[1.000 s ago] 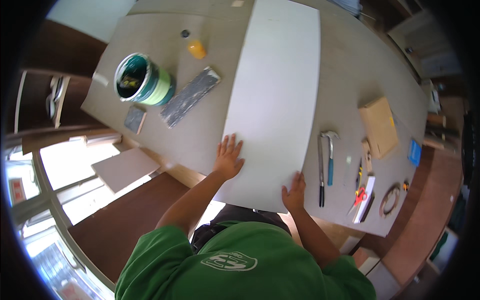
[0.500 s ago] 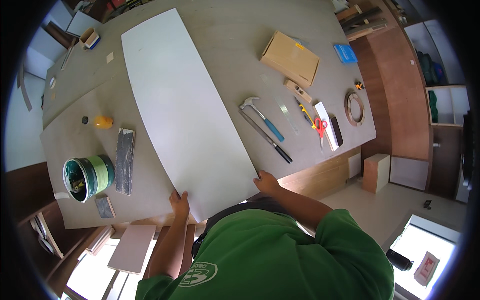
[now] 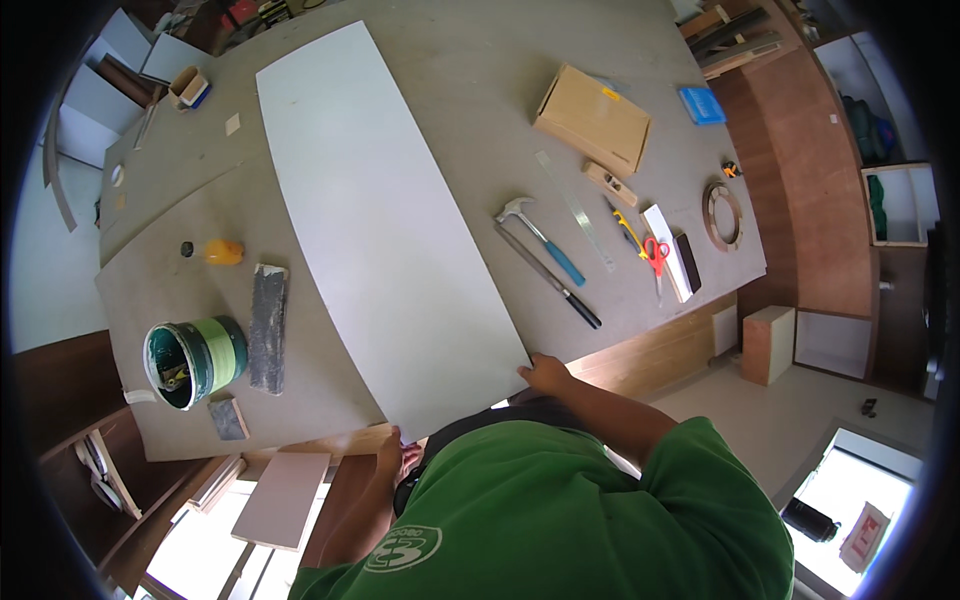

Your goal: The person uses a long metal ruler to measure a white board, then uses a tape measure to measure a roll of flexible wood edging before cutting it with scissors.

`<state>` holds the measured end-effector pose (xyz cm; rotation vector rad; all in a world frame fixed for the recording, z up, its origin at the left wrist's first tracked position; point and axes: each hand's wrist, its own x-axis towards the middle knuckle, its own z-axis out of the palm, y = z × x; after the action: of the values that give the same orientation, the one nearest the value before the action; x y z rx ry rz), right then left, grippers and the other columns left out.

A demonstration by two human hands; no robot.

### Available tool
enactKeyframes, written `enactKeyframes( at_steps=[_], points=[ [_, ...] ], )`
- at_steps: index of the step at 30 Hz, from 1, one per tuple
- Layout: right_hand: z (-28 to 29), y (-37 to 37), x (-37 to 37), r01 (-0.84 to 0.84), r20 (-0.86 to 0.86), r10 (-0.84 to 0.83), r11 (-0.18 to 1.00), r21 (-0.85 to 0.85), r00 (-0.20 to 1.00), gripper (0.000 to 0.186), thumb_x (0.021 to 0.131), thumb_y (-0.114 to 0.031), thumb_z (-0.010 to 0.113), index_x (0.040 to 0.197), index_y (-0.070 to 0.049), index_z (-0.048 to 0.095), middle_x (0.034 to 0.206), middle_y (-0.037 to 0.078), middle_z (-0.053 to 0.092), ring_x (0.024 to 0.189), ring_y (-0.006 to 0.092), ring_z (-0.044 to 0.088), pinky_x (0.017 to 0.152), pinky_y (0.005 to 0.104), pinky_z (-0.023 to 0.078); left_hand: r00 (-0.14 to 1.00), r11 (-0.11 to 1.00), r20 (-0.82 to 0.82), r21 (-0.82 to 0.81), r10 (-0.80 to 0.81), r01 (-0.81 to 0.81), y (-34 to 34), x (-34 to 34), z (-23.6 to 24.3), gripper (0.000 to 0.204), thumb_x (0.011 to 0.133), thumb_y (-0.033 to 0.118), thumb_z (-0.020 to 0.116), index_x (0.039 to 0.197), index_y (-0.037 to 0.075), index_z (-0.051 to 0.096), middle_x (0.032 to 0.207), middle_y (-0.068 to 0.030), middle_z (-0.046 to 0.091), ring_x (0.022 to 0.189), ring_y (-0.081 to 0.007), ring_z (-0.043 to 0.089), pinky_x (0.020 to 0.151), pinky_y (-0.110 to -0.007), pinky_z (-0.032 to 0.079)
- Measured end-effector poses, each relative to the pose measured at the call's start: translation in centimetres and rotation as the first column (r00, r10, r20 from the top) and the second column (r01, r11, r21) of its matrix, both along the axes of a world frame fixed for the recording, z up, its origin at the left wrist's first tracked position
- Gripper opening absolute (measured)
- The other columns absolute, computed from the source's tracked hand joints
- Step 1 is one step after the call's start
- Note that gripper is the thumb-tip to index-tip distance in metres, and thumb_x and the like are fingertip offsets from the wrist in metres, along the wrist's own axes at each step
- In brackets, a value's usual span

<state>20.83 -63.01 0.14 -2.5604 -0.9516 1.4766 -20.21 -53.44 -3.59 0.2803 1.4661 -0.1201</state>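
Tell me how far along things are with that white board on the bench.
Done: the white board lies flat along the workbench, its near end overhanging the edge. In hand: the right hand grips the near right corner and the left hand sits at the near left corner, partly hidden. Left: the hammer, scissors and green bucket lie apart from both hands.

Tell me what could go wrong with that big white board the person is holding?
The white board sticks out past the table edge, held only at its near corners by the left hand and right hand, so it might tip or slip. If it swings sideways, it could knock the hammer or the green bucket.
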Motion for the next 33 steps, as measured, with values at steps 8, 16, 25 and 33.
enactKeyframes(
  at_steps=[8,16,25,33],
  points=[
    [0.8,1.7,-1.4,-0.121,-0.049,0.119,0.992,-0.043,0.992,0.051,0.091,-0.044,0.058,0.101,0.005,0.065,0.103,0.028,0.066,0.101,0.0418,0.063,0.09,0.0479,0.049,0.908,0.909,0.068,0.021,0.413,-0.416,-0.2,-0.1,1.7,0.04,0.102,0.045,0.046,0.113,0.007,0.055,0.088,-0.01,0.063,0.074,-0.0219,0.062,0.066,-0.036,0.052],
    [-0.2,1.9,-2.5,-0.171,-0.08,0.169,0.985,-0.019,0.982,0.045,0.091,-0.039,0.057,0.106,0.003,0.064,0.105,0.025,0.066,0.102,0.0404,0.063,0.09,0.0487,0.049,0.79,0.78,0.037,0.141,0.612,-0.61,-0.6,-1.5,1.2,0.03,0.102,0.034,0.048,0.109,0.006,0.056,0.089,-0.008,0.063,0.076,-0.0215,0.063,0.068,-0.036,0.052],
    [-0.2,2.2,-2.7,-0.246,-0.126,0.229,0.959,-0.144,0.965,0.048,0.095,-0.042,0.051,0.098,0.002,0.07,0.104,0.025,0.068,0.099,0.0403,0.065,0.087,0.0489,0.05,0.861,0.869,-0.121,0.11,0.493,-0.482,-0.6,-0.9,1.9,0.041,0.102,0.042,0.045,0.114,0.004,0.054,0.098,-0.0102,0.064,0.09,-0.0246,0.066,0.075,-0.04,0.054],
    [-0.7,1.9,-3.0,-0.313,-0.195,0.289,0.944,-0.107,0.937,0.049,0.092,-0.043,0.056,0.095,0.004,0.07,0.098,0.026,0.069,0.095,0.0403,0.066,0.085,0.049,0.05,0.747,0.744,-0.016,0.103,0.664,-0.66,-0.1,-0.9,1.8,0.037,0.098,0.036,0.046,0.117,0.006,0.054,0.108,-0.0099,0.061,0.101,-0.0266,0.064,0.087,-0.046,0.05]
  ],
)
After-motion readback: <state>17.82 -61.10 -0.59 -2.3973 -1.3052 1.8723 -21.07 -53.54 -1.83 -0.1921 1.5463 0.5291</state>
